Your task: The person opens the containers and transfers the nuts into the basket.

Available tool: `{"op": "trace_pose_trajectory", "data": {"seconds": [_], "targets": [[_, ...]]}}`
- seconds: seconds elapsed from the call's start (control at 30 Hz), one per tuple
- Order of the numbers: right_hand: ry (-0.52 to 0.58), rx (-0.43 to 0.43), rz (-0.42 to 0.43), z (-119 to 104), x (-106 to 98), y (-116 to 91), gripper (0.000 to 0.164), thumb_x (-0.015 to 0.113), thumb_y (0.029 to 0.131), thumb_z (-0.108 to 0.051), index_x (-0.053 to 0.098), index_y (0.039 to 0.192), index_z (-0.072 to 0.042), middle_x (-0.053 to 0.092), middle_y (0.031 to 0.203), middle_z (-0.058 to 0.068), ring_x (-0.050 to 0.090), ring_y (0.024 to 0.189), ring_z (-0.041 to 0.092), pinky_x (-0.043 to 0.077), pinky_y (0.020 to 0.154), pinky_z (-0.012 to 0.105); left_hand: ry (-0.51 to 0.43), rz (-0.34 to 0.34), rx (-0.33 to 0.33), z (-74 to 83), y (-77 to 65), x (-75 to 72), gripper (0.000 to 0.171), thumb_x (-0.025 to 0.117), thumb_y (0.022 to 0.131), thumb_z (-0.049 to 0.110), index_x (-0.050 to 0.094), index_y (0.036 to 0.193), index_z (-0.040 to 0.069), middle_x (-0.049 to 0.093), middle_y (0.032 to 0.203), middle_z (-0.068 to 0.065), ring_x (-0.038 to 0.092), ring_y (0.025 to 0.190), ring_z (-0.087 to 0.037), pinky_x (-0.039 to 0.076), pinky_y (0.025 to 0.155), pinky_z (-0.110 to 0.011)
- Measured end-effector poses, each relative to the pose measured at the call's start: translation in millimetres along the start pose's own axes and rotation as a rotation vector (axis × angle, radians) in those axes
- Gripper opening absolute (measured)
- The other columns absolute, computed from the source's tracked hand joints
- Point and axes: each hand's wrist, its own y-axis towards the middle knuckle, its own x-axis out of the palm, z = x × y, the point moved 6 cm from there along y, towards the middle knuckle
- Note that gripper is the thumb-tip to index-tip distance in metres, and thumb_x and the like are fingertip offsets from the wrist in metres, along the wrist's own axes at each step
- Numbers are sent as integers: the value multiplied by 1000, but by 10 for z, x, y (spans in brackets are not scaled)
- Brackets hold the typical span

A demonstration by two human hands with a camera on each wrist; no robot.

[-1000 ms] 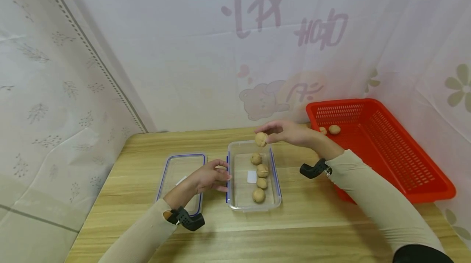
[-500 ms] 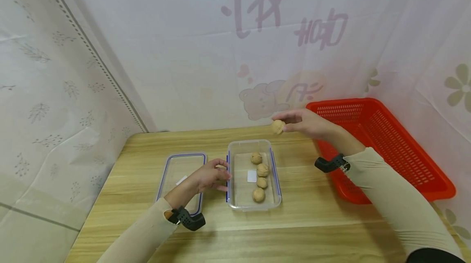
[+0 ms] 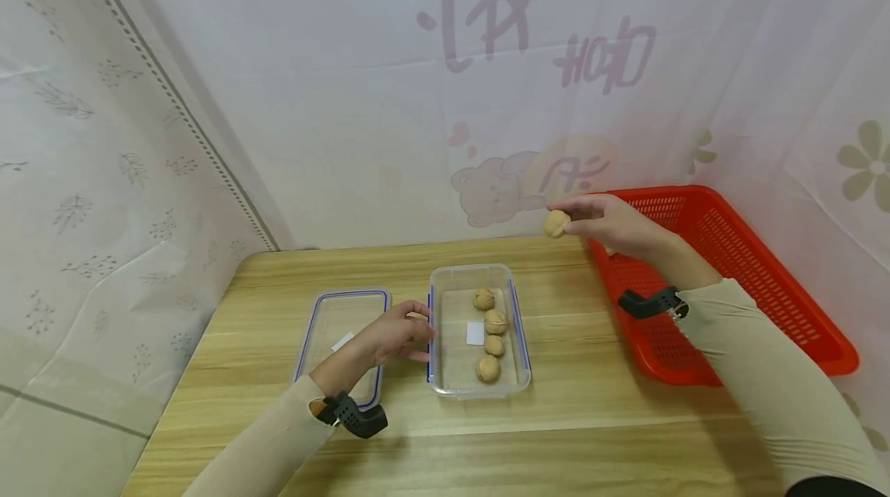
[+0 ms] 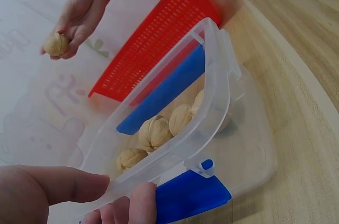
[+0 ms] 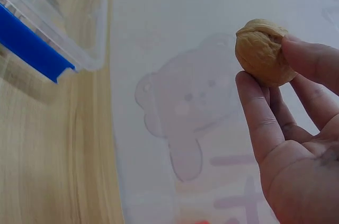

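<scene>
My right hand (image 3: 619,226) pinches a walnut (image 3: 556,223) between thumb and fingertips, raised behind the table near the red basket's far left corner. In the right wrist view the same walnut (image 5: 263,52) shows its ridged shell. A clear plastic food container (image 3: 455,381) with blue side latches stands uncovered on the table. Several walnuts (image 3: 488,369) lie in a row along its right side. At the container's left wall, my left hand (image 3: 399,333) holds the edge. The left wrist view shows its thumb (image 4: 85,184) at the rim and its fingers (image 4: 142,203) by the blue latch.
A red perforated basket (image 3: 786,280) stands at the table's right, partly hidden behind my right arm. The container's blue-edged lid (image 3: 348,294) lies left of the container, partly under my left forearm. A printed curtain (image 3: 348,134) hangs behind the wooden table (image 3: 487,443).
My right hand has moved right and away from above the container to beside the basket, carrying the walnut. My left hand and the container have stayed in place.
</scene>
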Motion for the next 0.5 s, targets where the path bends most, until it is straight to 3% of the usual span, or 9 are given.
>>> {"op": "trace_pose_trajectory", "data": {"seconds": [0.2,0.3,0.4,0.5], "targets": [[48,24,69,68,-183,-65,52,63,100,-9,47,148,2,44,153,13,55,123,16,56,98,25,3,15,1,7,4,-12,43,56,93,-3,39,132,-7,52,95,-10,52,81,-17,66,71,-35],[61,35,102,128,-281,-96,53,63,101,-10,46,150,0,37,159,9,53,125,14,54,101,26,4,16,3,10,3,-8,42,56,93,-3,40,131,-7,52,94,-9,52,81,-17,66,72,-36],[121,11,122,190,-384,-129,50,62,101,-11,49,149,-4,55,145,2,60,116,11,54,99,24,5,16,5,7,2,-5,41,56,93,-3,40,131,-7,52,94,-9,53,82,-18,66,72,-36],[250,-39,117,243,-482,-163,42,57,103,-5,55,145,-8,66,127,-2,62,112,10,54,97,20,6,20,0,5,-3,-8,41,56,93,-3,40,131,-8,52,95,-10,53,83,-18,66,71,-35]]}}
